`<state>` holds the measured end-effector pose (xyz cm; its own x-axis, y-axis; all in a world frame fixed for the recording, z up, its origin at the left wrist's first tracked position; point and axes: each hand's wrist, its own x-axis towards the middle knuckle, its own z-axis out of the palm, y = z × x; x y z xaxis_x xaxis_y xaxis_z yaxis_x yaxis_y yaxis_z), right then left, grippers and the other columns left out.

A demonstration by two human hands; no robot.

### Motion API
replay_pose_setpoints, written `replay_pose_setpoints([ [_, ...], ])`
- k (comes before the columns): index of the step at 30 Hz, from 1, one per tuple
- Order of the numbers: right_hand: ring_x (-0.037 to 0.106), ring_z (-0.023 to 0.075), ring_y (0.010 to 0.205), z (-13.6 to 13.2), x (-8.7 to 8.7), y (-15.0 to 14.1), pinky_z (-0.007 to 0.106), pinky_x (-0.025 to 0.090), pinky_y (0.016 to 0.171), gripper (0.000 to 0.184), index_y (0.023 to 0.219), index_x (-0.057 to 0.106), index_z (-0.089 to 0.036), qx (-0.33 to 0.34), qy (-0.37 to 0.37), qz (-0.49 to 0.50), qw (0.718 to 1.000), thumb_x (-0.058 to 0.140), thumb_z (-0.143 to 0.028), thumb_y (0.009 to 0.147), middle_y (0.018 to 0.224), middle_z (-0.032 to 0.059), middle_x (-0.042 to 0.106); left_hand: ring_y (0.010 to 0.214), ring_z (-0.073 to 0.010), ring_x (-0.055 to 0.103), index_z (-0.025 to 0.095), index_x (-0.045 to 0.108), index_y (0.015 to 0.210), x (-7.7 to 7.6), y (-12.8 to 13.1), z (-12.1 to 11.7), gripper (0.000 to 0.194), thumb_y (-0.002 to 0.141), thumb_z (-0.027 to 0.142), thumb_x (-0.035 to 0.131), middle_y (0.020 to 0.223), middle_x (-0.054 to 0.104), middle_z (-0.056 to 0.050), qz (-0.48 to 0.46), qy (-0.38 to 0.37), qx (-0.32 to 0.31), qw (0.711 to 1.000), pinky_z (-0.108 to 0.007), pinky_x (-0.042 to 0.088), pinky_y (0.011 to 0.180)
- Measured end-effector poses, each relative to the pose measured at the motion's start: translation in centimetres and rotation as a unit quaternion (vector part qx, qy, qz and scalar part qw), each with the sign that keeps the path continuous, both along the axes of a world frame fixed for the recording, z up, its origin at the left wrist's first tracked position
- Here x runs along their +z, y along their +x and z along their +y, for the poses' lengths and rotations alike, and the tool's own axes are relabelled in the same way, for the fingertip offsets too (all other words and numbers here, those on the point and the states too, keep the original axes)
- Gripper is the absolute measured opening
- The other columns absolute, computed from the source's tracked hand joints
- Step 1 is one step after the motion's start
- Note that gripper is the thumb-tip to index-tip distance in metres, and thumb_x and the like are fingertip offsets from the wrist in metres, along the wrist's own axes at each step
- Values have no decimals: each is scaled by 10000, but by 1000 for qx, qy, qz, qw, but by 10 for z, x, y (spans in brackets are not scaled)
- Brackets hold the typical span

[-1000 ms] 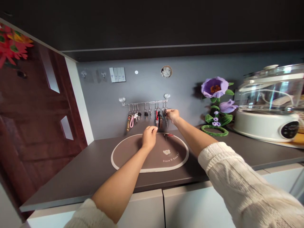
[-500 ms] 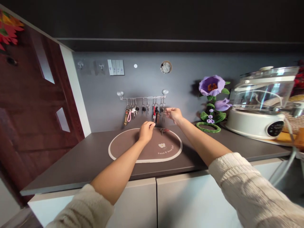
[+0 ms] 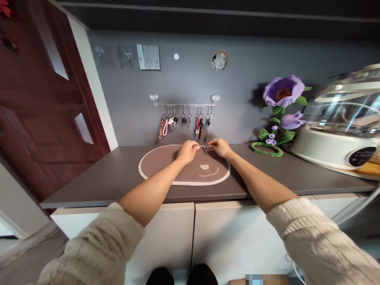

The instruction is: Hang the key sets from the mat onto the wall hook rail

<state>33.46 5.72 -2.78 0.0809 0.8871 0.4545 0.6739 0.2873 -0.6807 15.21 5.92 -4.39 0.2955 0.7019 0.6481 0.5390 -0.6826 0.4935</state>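
Over the far part of the brown oval mat [image 3: 160,166], my left hand [image 3: 187,152] and my right hand [image 3: 221,148] face each other, a small gap apart. Both are closed in a pinch. Small keys [image 3: 204,150] show in the gap, at the fingertips of my right hand. A thin light line runs between the two pinches; what my left fingers hold is too small to make out. Behind, a clear hook rail [image 3: 185,105] carries several hanging keys, among them a pink strap [image 3: 165,128] and a key on a large ring [image 3: 209,121].
A purple flower ornament [image 3: 283,93] with a green ring base [image 3: 266,149] stands on the dark counter [image 3: 97,178] to the right. Beyond it is a white appliance with a clear top [image 3: 332,146]. A dark cabinet [image 3: 208,18] overhangs the wall.
My right hand has come down from the hook rail towards my left hand, which stays pinched over the mat. The view has tilted downwards.
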Motion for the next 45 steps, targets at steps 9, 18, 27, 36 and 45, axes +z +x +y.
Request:
replay_pose_setpoints([
  [9,571,153,773,16,-9,2,238,396,772,220,820,687,-203,39,26,-180,983,558,-72,700,861,35,660,788,-157,553,177,651,836,-8,0,9,163,747,188,514,830,636,-52,36,-19,0,999,-279,417,762],
  [18,562,149,750,14,-5,-1,217,387,729,145,709,684,-179,37,31,-251,967,568,-92,699,805,44,655,794,-162,549,167,652,848,-5,-1,4,180,755,194,501,836,636,-59,51,-25,12,998,-282,418,760],
  [27,563,126,660,-3,14,-10,231,401,682,111,716,661,-151,73,42,-154,985,550,-144,723,705,27,650,798,-158,545,160,642,873,0,-2,-2,189,766,193,490,852,624,-62,38,-21,22,999,-283,422,765],
  [36,557,127,685,-14,18,-21,266,412,717,142,700,642,-126,177,19,57,982,621,-264,678,716,36,642,762,-141,547,160,625,876,4,-2,-3,177,771,228,499,879,627,-57,-52,0,5,999,-269,423,740],
  [45,524,83,614,-18,21,-26,252,416,682,251,735,652,-137,267,-42,224,936,699,-347,606,669,7,627,730,-116,547,148,591,765,14,1,-7,139,788,209,468,798,617,-34,-121,14,-51,991,-238,423,706],
])
